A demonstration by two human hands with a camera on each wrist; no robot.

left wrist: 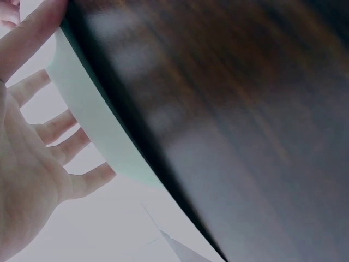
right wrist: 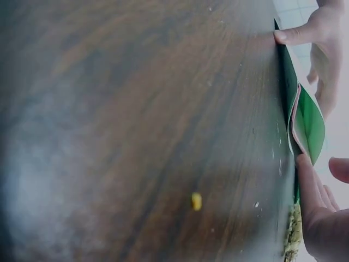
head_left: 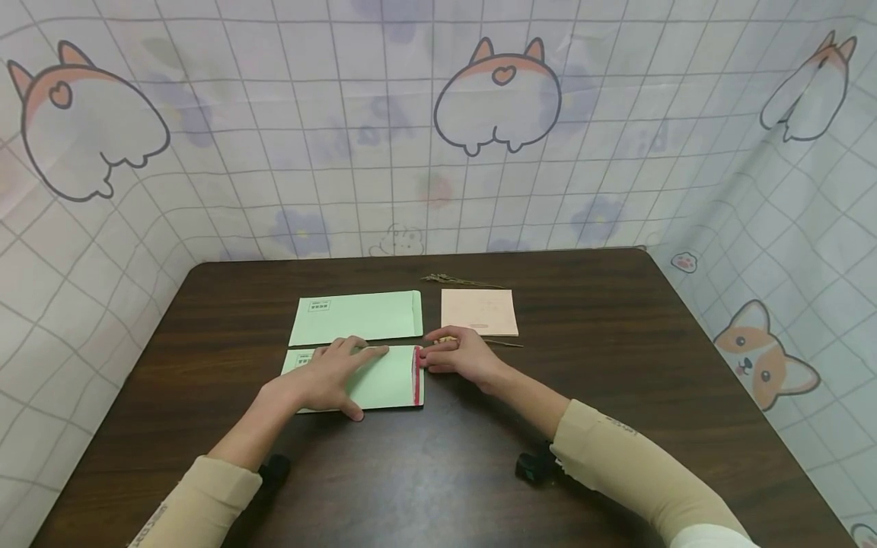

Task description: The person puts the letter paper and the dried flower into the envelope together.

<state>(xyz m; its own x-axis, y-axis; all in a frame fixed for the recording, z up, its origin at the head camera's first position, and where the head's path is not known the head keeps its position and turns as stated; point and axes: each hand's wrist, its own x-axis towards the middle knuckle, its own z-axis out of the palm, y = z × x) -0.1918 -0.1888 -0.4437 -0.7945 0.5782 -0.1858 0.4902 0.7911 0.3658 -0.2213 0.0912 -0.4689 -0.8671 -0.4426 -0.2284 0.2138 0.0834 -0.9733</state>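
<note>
Head view, near to far. Left hand (head_left: 327, 374): flat, fingers spread, pressing the near green envelope (head_left: 384, 380) onto the table (head_left: 617, 380). Right hand (head_left: 460, 356): fingertips pinching its red-striped flap (head_left: 416, 374). Beyond: second green envelope (head_left: 359, 316), pink card (head_left: 479, 311), dried sprig (head_left: 459, 281). Risk, judged: flap creasing crooked if the envelope slides under loosened pressure.

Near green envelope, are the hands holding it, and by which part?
The left hand lies flat on the near green envelope, pressing it to the table. The right hand pinches its red-striped flap end.
</note>
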